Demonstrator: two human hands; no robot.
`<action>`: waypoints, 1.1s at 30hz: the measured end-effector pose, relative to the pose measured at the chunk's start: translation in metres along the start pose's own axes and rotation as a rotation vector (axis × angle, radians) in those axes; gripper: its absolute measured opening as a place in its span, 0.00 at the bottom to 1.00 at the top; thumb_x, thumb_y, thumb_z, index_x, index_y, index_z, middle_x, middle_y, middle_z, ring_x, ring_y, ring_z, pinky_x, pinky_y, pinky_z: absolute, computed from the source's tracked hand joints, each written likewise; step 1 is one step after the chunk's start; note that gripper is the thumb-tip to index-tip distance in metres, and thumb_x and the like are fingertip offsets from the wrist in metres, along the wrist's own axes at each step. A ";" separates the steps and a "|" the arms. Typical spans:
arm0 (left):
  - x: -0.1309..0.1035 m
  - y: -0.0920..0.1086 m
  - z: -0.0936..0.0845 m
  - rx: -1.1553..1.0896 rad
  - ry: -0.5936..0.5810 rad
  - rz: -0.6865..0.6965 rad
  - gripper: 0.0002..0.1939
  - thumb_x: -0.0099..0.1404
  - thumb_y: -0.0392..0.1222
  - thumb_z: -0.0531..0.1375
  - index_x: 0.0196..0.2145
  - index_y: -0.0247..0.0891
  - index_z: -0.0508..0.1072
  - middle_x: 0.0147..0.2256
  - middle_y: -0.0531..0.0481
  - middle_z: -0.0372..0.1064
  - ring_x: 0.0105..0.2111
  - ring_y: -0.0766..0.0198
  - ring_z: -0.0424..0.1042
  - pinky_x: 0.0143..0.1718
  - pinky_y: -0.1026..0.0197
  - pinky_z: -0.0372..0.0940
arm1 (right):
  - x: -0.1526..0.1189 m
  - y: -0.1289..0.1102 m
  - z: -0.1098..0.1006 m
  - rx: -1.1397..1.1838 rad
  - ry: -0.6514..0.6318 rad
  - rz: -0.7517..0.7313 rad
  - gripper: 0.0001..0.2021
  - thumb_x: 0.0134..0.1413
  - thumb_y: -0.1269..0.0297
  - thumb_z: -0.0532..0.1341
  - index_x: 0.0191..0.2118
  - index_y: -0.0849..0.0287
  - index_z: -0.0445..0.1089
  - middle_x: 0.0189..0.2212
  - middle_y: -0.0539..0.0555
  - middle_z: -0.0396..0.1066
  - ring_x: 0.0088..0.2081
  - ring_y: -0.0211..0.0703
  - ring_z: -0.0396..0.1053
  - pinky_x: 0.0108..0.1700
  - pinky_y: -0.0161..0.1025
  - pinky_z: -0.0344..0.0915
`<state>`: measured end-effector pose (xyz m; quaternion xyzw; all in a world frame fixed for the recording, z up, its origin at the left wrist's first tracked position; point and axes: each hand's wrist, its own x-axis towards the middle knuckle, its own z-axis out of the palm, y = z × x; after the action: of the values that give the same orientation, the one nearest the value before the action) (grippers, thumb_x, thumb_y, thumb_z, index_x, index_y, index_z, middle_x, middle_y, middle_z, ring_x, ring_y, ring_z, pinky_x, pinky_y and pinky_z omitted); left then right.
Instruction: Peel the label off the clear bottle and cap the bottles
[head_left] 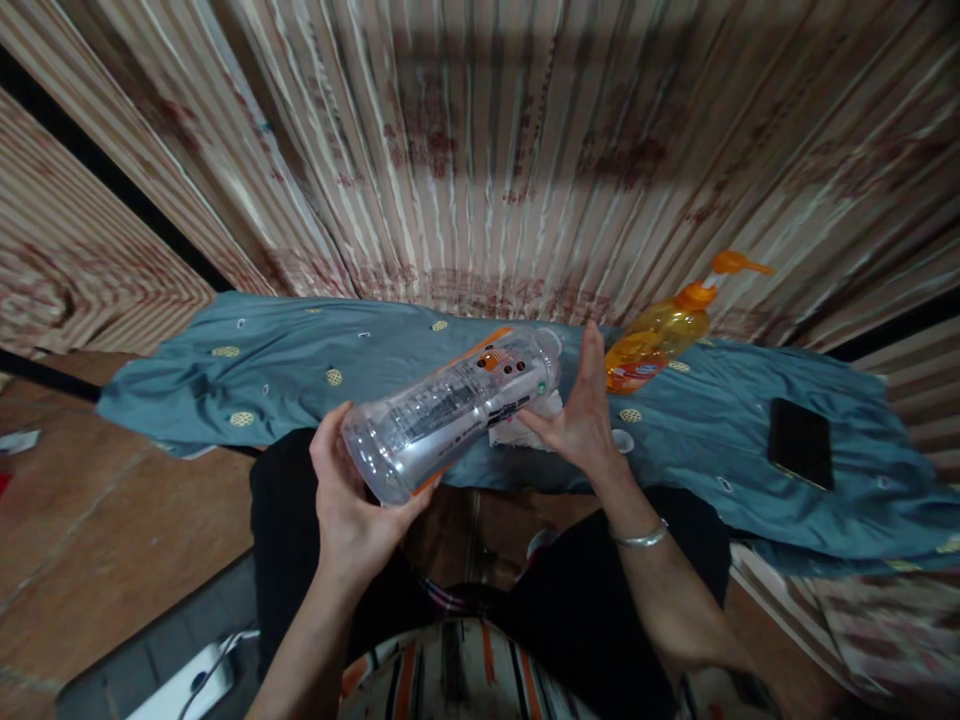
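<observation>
A clear plastic bottle with a silver and orange label (457, 410) lies tilted in the air above the cloth. My left hand (356, 505) is wrapped round its base. Beside the bottle's neck, my right hand (581, 415) has its fingers raised and spread, with the thumb close to the label; whether the thumb touches it is unclear. Under the neck end sits a crumpled white tissue (517, 433), partly hidden. A small white cap (622, 440) is just right of my right wrist. Behind that hand stands an orange pump bottle (649, 345) of yellow liquid.
A blue-green patterned cloth (390, 350) covers the narrow table. A black phone (800, 443) lies on its right side. Pleated curtains (480, 150) hang behind. A white power strip (187, 685) rests on a grey surface (112, 670) at lower left.
</observation>
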<state>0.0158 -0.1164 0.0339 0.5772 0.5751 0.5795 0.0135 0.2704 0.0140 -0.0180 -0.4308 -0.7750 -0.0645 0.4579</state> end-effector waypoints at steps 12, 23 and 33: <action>0.002 -0.001 -0.001 -0.034 0.003 -0.088 0.50 0.43 0.52 0.79 0.61 0.40 0.65 0.54 0.42 0.67 0.52 0.53 0.75 0.51 0.55 0.74 | 0.021 -0.076 -0.022 -0.109 -0.062 -0.331 0.39 0.67 0.57 0.63 0.76 0.57 0.45 0.73 0.68 0.55 0.76 0.61 0.48 0.71 0.64 0.55; 0.002 0.000 0.000 -0.053 0.006 -0.055 0.48 0.45 0.51 0.78 0.61 0.40 0.66 0.54 0.42 0.67 0.52 0.51 0.75 0.55 0.51 0.72 | 0.032 -0.093 -0.012 -0.209 -0.047 -0.353 0.27 0.70 0.72 0.55 0.71 0.53 0.58 0.70 0.60 0.65 0.74 0.49 0.55 0.74 0.55 0.52; 0.001 0.002 -0.002 -0.094 -0.024 -0.112 0.51 0.45 0.50 0.79 0.63 0.41 0.64 0.57 0.38 0.68 0.55 0.48 0.75 0.57 0.49 0.72 | 0.033 -0.094 -0.013 -0.186 -0.035 -0.372 0.24 0.71 0.73 0.54 0.69 0.58 0.60 0.64 0.62 0.71 0.70 0.50 0.62 0.73 0.54 0.54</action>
<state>0.0154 -0.1179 0.0370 0.5498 0.5784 0.5973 0.0796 0.2036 -0.0312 0.0427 -0.3217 -0.8398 -0.2116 0.3827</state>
